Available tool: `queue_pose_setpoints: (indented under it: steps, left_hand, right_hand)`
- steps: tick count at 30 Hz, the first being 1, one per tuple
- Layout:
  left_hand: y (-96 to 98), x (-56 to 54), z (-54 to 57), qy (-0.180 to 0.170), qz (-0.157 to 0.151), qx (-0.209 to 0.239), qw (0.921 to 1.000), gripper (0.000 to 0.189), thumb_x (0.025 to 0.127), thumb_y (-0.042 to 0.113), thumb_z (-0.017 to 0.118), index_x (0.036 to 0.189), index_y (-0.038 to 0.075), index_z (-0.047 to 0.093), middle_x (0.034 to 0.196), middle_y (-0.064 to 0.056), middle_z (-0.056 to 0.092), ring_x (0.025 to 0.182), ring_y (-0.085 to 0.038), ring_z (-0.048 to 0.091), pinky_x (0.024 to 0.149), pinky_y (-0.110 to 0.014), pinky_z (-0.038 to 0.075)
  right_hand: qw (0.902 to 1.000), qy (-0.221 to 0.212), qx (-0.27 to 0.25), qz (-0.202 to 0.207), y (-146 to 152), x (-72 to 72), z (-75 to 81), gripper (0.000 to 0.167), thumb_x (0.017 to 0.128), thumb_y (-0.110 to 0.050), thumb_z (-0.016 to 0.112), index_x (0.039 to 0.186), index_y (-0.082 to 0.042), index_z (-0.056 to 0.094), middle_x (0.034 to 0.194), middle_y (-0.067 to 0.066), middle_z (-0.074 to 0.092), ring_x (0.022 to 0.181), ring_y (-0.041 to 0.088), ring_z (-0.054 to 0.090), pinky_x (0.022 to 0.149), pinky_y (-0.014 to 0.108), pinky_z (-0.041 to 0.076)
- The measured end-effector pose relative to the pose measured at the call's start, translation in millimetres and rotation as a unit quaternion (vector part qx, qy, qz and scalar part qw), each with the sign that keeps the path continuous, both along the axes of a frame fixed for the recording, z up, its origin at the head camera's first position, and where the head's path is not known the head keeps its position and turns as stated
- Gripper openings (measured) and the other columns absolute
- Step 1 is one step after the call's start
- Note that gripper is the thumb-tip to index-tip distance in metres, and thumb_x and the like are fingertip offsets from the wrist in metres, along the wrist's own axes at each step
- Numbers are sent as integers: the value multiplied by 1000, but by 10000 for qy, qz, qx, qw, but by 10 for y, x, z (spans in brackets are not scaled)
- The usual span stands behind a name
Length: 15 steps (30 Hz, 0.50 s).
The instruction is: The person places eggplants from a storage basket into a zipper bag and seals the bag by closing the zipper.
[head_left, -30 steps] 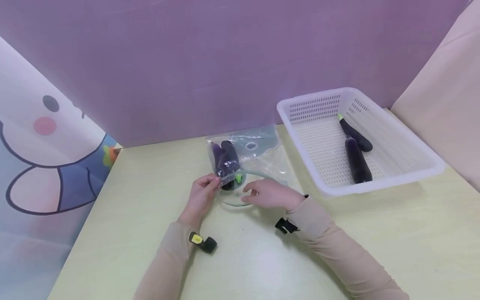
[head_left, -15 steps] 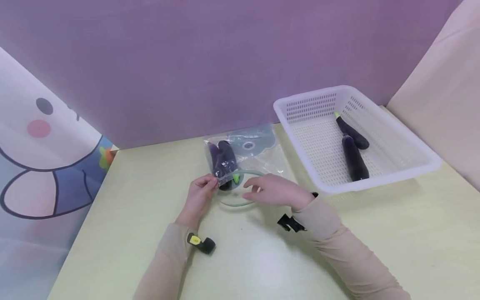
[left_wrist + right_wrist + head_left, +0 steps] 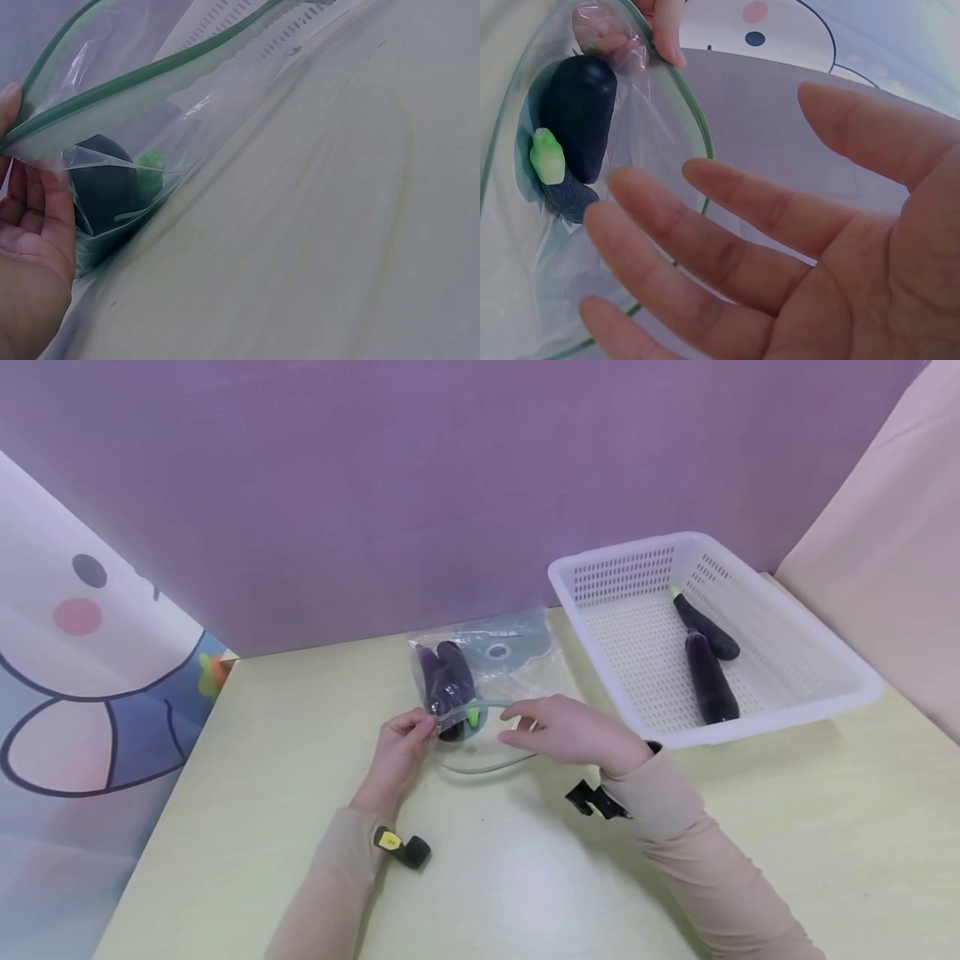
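A clear zip bag point(image 3: 528, 672) with green zip edges lies on the table, its mouth spread wide. Inside it are two dark purple eggplants point(image 3: 453, 681), one with a light green stem end point(image 3: 549, 157). My left hand point(image 3: 397, 756) pinches the bag's rim at the left side of the mouth; in the left wrist view the zip edge point(image 3: 146, 71) runs out from its fingertips. My right hand point(image 3: 566, 733) is at the right side of the mouth. Its fingers point(image 3: 727, 262) look spread and nearly straight in the right wrist view, with nothing held.
A white perforated plastic basket point(image 3: 615, 677) stands to the right of the bag, with two more eggplants point(image 3: 711, 681) in it. Behind the table rises a purple cloth wall point(image 3: 375, 510). A cartoon-printed cloth point(image 3: 90, 693) hangs at the left.
My right hand has shifted rightward along the bag's mouth, toward the basket. My left hand keeps its pinch on the rim. The head view has turned slightly.
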State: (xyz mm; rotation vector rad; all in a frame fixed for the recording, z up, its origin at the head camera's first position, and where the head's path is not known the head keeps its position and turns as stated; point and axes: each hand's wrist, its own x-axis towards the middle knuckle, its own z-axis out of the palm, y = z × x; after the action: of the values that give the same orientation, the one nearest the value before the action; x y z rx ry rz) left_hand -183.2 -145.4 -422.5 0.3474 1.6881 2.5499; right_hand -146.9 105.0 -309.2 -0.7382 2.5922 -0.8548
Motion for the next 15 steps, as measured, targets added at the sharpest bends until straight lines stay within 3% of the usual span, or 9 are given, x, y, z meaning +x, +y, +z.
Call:
queue_pose_setpoints:
  steps: [15]
  left_hand:
    - [-8, 0, 0, -38, -41, 4, 10000, 38, 91, -5, 53, 73, 22, 72, 72, 9, 62, 68, -4, 54, 64, -14, 46]
  right_hand:
    - [10000, -85, -47, 3, 58, -21, 0, 43, 96, -33, 52, 127, -4, 56, 102, 7, 68, 91, 18, 64, 82, 34, 51]
